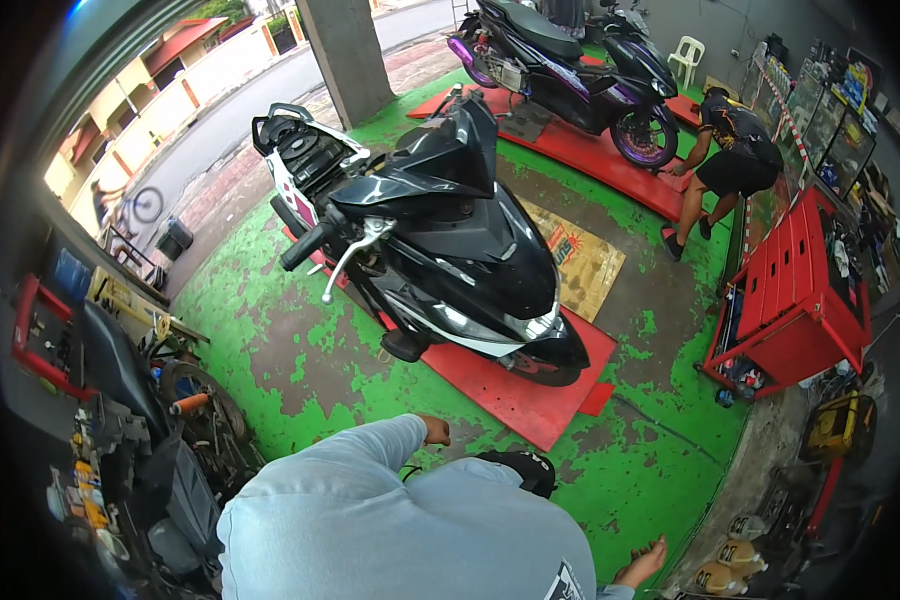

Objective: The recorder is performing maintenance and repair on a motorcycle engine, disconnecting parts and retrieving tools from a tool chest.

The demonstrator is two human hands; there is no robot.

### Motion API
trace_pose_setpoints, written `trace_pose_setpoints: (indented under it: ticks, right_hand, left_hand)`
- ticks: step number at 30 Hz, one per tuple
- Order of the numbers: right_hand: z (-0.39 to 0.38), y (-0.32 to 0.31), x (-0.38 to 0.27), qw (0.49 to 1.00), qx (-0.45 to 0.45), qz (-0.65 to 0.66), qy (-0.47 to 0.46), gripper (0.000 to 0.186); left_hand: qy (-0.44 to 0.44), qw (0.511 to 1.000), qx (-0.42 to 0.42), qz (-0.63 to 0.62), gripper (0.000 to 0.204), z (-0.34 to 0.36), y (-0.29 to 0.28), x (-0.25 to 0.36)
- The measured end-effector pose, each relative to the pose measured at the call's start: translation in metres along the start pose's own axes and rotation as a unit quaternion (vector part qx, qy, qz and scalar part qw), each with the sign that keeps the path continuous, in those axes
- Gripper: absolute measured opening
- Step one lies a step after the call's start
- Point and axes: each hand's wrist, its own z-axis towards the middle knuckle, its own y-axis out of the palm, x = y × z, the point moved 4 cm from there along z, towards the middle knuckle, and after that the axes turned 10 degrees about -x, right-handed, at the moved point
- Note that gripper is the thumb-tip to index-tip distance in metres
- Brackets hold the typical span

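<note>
My left hand (437,431) shows past the light blue sleeve, low over the green floor and a short way from the scooter's red lift platform (530,405). Its fingers are too small and turned away to make out, and nothing is seen in it. Off to the lower right, my right hand (645,562) is open over the floor with its fingers apart and holds nothing. In front of me a black and white scooter (470,270) stands on the platform, its seat off and the frame exposed at the rear. A black shoe (530,472) shows beside my body.
A red tool cabinet (785,290) stands at the right, near yellowish bottles (735,560). Motorcycle parts (180,480) crowd the left. Cardboard (580,260) lies beyond the scooter. Farther back, another person (735,150) bends by a black and purple scooter (580,85) on a red lift.
</note>
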Motion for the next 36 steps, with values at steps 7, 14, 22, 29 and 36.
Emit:
trace_pose_setpoints:
  ticks: [7,14,22,29,36]
  right_hand:
    - [0.086,0.057,-0.112,0.991,-0.114,-0.002,-0.076,0.036]
    - [0.188,0.025,-0.107,0.995,-0.096,0.034,-0.012,0.036]
    - [0.271,-0.032,-0.139,0.993,0.033,0.114,0.024,0.035]
    - [0.422,-0.038,-0.27,0.985,0.054,0.132,-0.102,0.033]
    - [0.56,-0.024,-0.493,0.944,0.0,0.079,-0.32,0.032]
  left_hand:
    - [-0.033,0.988,-0.045,0.141,0.055,0.074,0.001,0.062]
    - [0.037,0.996,-0.048,0.061,0.045,0.146,-0.077,0.259]
    - [0.221,0.971,0.08,-0.045,0.048,0.165,-0.211,0.532]
    - [0.255,0.953,0.102,-0.126,0.044,0.22,-0.265,0.664]
    - [0.275,0.921,0.179,-0.212,0.039,0.252,-0.341,0.766]
